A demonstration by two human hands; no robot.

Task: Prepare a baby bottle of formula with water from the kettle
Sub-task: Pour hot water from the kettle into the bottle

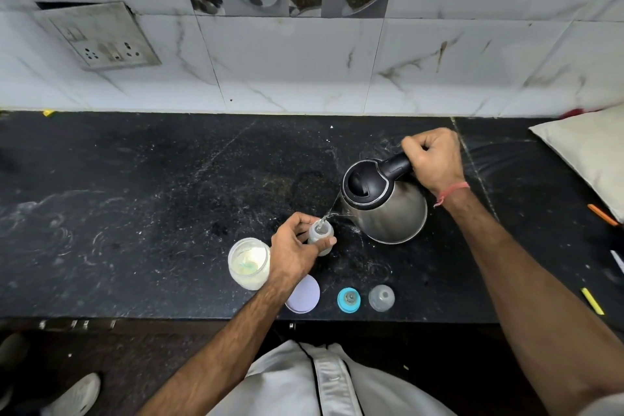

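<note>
A steel kettle [391,213] with a black lid is tilted toward the left, and my right hand [434,159] grips its black handle. A thin stream of water runs from its spout into the open baby bottle [320,233], which stands upright on the black counter [152,213]. My left hand [293,252] is wrapped around the bottle's side. Left of that hand stands an open jar of white formula powder [249,263] with a scoop inside. The bottle's blue ring with teat [348,299] and its clear cap [381,297] lie near the counter's front edge.
A lilac jar lid [304,295] lies by my left wrist. A white cushion [591,152] sits at the far right, with an orange pen [602,214] and a yellow marker [592,300] near it. A switch plate [101,37] hangs on the tiled wall.
</note>
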